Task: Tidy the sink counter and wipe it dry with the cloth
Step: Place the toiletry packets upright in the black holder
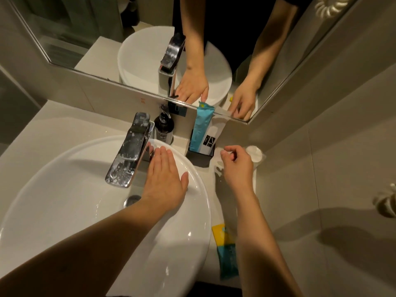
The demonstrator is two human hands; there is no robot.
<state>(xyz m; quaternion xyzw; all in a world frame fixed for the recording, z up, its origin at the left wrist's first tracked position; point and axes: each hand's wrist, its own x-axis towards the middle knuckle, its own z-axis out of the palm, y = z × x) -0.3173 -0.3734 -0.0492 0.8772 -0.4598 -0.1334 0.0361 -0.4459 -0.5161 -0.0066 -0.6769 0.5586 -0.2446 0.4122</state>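
Observation:
My left hand [165, 179] lies flat and open, palm down, over the back rim of the white basin [64, 168], just right of the chrome faucet [128, 151]. My right hand [237, 168] hovers over the narrow counter [216, 200] right of the basin, fingers curled in a pinch. It is beside a clear packet of round white pads [255, 155]; whether it grips the packet is unclear. A yellow-and-teal sachet [225, 251] lies on the counter under my right forearm. I see no cloth.
A black holder [200, 159] against the wall holds a teal tube [200, 125] and a white tube [214, 133]. A dark pump bottle [164, 127] stands behind the faucet. The mirror [139, 50] is above, tiled walls close in on the right, with a wall hook [385, 202].

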